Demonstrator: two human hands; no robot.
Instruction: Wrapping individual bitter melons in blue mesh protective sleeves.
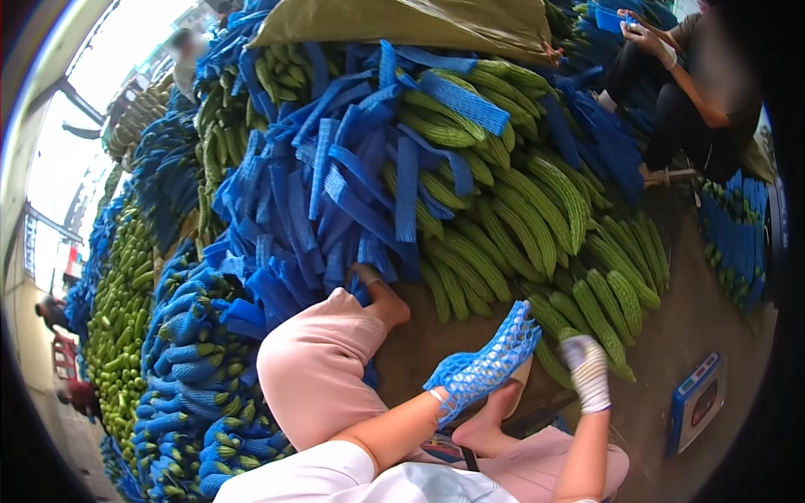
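Brown floor [675, 335], hands [471, 384] [589, 373] forward, left in netting [516, 329]; right near gourds [599, 312]

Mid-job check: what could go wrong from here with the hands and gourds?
The blue net is stretched over the left hand, so its mesh might snag or tear. The right hand is at the near edge of the green gourds, contact unclear, and might knock one loose. Many gourds overlap, so disturbing one could shift its neighbours.

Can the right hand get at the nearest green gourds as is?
Probably yes: the gloved right hand is right by the green gourds' near ends, nothing visibly blocking; the left hand, inside blue mesh, sits off to the left.
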